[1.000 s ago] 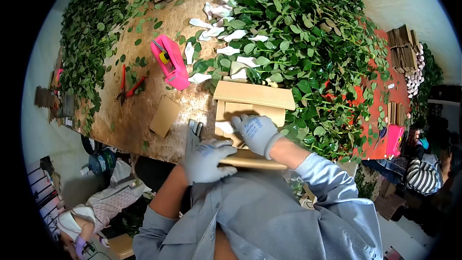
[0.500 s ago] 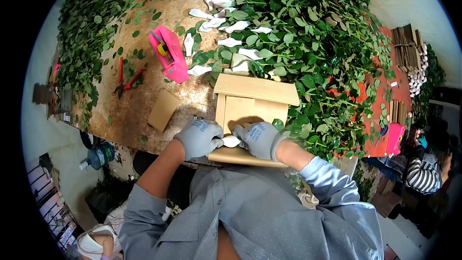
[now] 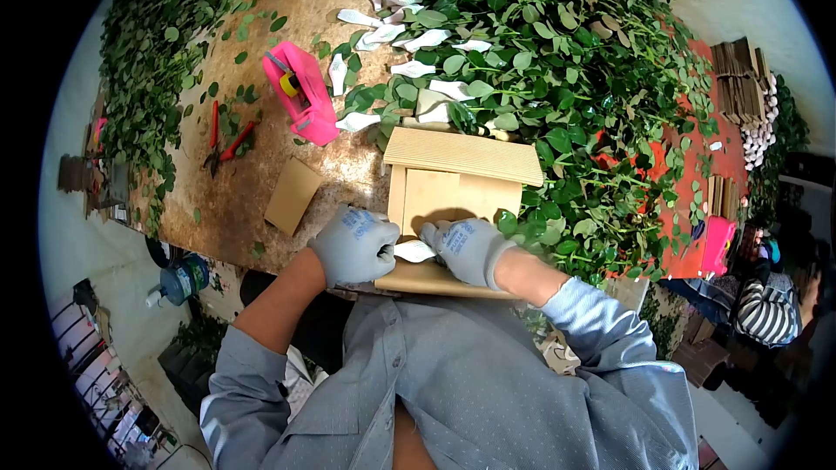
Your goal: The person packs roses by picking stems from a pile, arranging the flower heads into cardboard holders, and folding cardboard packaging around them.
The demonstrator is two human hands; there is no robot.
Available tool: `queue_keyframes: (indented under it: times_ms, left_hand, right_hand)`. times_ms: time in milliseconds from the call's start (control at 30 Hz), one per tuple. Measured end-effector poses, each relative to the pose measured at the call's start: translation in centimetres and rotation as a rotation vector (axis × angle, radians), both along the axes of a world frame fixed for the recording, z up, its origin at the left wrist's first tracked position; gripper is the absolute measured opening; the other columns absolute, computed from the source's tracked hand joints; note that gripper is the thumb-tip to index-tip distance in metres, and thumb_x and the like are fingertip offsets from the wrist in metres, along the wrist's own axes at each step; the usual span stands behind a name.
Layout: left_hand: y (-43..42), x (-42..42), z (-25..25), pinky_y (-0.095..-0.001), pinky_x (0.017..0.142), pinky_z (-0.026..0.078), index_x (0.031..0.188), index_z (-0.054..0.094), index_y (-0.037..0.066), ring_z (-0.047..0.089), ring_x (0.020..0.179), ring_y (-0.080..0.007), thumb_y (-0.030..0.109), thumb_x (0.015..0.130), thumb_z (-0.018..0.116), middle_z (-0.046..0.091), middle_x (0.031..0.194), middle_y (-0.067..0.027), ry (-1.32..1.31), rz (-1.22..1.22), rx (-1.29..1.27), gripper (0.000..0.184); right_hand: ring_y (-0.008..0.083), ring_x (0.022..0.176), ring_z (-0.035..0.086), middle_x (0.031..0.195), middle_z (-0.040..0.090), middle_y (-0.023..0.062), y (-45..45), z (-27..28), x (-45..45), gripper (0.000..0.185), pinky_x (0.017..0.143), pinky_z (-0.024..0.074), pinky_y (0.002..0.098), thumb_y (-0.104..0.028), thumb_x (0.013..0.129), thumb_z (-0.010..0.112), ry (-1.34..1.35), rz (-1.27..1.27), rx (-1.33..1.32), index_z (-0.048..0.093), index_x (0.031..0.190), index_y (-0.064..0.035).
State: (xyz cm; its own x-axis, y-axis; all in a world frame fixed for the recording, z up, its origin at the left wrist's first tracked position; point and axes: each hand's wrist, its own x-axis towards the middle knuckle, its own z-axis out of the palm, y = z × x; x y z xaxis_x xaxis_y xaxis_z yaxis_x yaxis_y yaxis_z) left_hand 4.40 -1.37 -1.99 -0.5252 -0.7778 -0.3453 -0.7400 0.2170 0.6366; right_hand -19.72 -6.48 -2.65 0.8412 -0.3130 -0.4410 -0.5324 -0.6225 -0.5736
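Note:
A white wrapped flower bud lies crosswise between my two gloved hands, low over the cardboard. My left hand is curled at the bud's left end; what its fingers hold, if anything, is hidden. At the right end, the bent fingers of my right hand close on the bud. Both gloves are grey with blue print. Under my hands is a folded cardboard wrapper, and its ribbed flap stands at the far side.
A pink tape dispenser, red-handled pruning shears and a small cardboard piece lie on the left. Leafy stems with wrapped white buds cover the right. Cardboard stacks stand farther right. Another person in stripes is beyond.
My left hand has shifted slightly left, and more of the white bud shows between my hands. The right hand has stayed nearly in place. The whole view has shifted a little.

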Motion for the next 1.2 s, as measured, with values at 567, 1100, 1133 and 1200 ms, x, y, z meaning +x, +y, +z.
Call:
queue_keyframes:
  times_ms: [567, 1100, 1133, 1200]
  left_hand:
    - [5.2, 9.5, 5.7, -0.0474, 0.082, 0.052, 0.092, 0.069, 0.005, 0.068, 0.093, -0.0357, 0.028, 0.081, 0.07, 0.068, 0.094, -0.0164, -0.663, 0.386, -0.024, 0.025]
    - [6.8, -5.9, 2.4, -0.0419, 0.082, 0.047, 0.123, 0.066, 0.01, 0.063, 0.098, -0.0262, 0.018, 0.089, 0.055, 0.068, 0.12, -0.0099, -0.177, 0.033, -0.434, 0.037]
    - [6.8, -5.9, 2.1, -0.0401, 0.081, 0.047, 0.122, 0.067, 0.011, 0.063, 0.095, -0.0239, 0.017, 0.09, 0.052, 0.07, 0.119, -0.0097, -0.174, 0.038, -0.445, 0.036]
    - [6.8, -5.9, 1.9, -0.0395, 0.08, 0.047, 0.122, 0.067, 0.011, 0.063, 0.094, -0.0229, 0.017, 0.09, 0.052, 0.069, 0.119, -0.0091, -0.181, 0.037, -0.461, 0.036]
  right_hand:
    - [0.0377, 0.093, 0.072, 0.108, 0.071, 0.0213, -0.8, 2.5, 2.1, 0.035, 0.079, 0.0568, 0.0456, -0.011, 0.102, 0.041, 0.273, 0.214, 0.003, 0.053, 0.133, -0.0001]
    - [0.0355, 0.097, 0.073, 0.106, 0.074, 0.0188, -0.1, 3.0, 1.5, 0.027, 0.081, 0.0572, 0.045, -0.022, 0.101, 0.051, 0.131, 0.056, -0.075, 0.068, 0.113, -0.0062]
    - [0.0359, 0.092, 0.072, 0.104, 0.072, 0.0171, -0.1, 2.7, 1.7, 0.028, 0.078, 0.057, 0.0459, -0.017, 0.096, 0.054, 0.195, 0.157, -0.105, 0.062, 0.12, -0.0058]
    - [0.0354, 0.093, 0.072, 0.105, 0.071, 0.0167, -1.4, 4.0, 1.0, 0.029, 0.079, 0.0569, 0.0455, -0.017, 0.094, 0.057, 0.119, 0.164, -0.142, 0.062, 0.12, -0.0061]
